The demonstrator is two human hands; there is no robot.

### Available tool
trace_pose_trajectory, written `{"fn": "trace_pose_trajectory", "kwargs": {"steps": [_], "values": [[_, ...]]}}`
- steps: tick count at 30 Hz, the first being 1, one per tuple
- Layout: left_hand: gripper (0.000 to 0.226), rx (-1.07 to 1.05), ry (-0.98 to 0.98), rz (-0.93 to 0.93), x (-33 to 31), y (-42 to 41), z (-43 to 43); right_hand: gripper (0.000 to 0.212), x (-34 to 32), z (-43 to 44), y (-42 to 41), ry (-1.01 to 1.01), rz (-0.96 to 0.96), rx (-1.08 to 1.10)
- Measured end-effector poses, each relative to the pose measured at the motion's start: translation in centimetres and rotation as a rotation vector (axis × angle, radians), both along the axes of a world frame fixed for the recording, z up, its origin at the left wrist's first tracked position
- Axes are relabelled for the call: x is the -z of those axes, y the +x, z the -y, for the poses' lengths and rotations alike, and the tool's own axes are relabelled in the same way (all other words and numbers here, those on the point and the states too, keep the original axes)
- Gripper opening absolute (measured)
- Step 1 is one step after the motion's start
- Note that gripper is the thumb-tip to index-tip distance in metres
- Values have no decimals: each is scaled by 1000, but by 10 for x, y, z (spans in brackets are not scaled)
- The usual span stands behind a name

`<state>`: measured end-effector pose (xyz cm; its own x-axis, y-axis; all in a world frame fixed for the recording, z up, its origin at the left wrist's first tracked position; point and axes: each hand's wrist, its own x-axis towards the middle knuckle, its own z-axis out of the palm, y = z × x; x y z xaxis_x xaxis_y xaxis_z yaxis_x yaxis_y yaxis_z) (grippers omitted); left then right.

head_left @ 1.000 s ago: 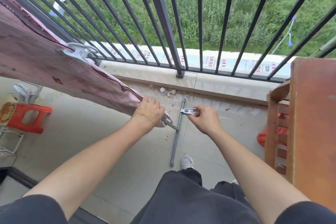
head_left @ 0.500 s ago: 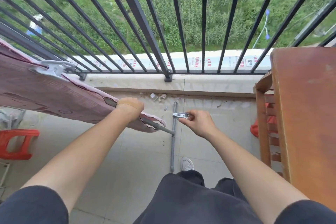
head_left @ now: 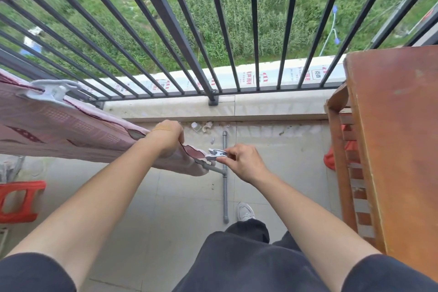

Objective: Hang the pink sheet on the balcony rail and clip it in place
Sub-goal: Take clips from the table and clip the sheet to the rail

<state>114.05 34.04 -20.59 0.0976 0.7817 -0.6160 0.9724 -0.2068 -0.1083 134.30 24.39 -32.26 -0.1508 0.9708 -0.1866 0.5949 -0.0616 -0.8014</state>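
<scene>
R hand [head_left: 241, 163]: fingers [head_left: 224, 160] pinched together on a small grey-white clip [head_left: 216, 152], thumb and forefinger squeezing its back end, other fingers curled under. Clip's front end points left and sits right at the free corner of the pink sheet [head_left: 71, 130], touching or nearly so; can't tell if it bites the cloth. R forearm stretched fwd from lower right, wrist about level.

L hand [head_left: 167, 136]: fingers wrapped down over the sheet's edge and closed on it, knuckles up, a tan plaster across the back of the hand. Whether the grey bar [head_left: 213, 168] under the cloth is also in the grip can't be told. L arm out straight from lower left.

The sheet is draped over that grey bar, running left from the L hand and out of frame; a larger white clip [head_left: 53, 91] pins its upper edge at far left. The bar's bare end pokes out below the sheet corner and joins a grey pipe [head_left: 224, 185] in a T.

Vs 0.5 s ago: R hand has moved the clip left, from apart to right against the sheet corner; L hand has shifted right along the edge, closer to the corner.

Beyond: black balcony railing [head_left: 170, 26], tiled floor [head_left: 166, 220], red stool [head_left: 16, 201] at left, brown wooden surface [head_left: 398, 137] at right.
</scene>
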Motion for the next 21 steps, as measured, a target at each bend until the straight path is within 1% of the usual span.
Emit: {"fn": "trace_pose_trajectory", "kwargs": {"steps": [5,10,14,15,18,19,21], "values": [[23,-43,-26,54,-3,-2,-3,34,4,-8,-19,85,-8,-22],[21,1,-7,70,-1,-3,-2,37,9,-24,-43,115,-16,-85],[15,46,8,69,2,-5,-2,57,9,-34,-59,157,-104,-95],[14,59,19,73,3,-6,-2,56,10,-35,-62,149,-115,-104],[14,70,29,79,4,-6,-3,32,13,-38,-72,143,-132,-139],[12,70,24,79,4,-7,-4,28,13,-38,-77,146,-140,-147],[11,67,9,75,5,-7,-6,28,12,-35,-83,111,-163,-149]]}}
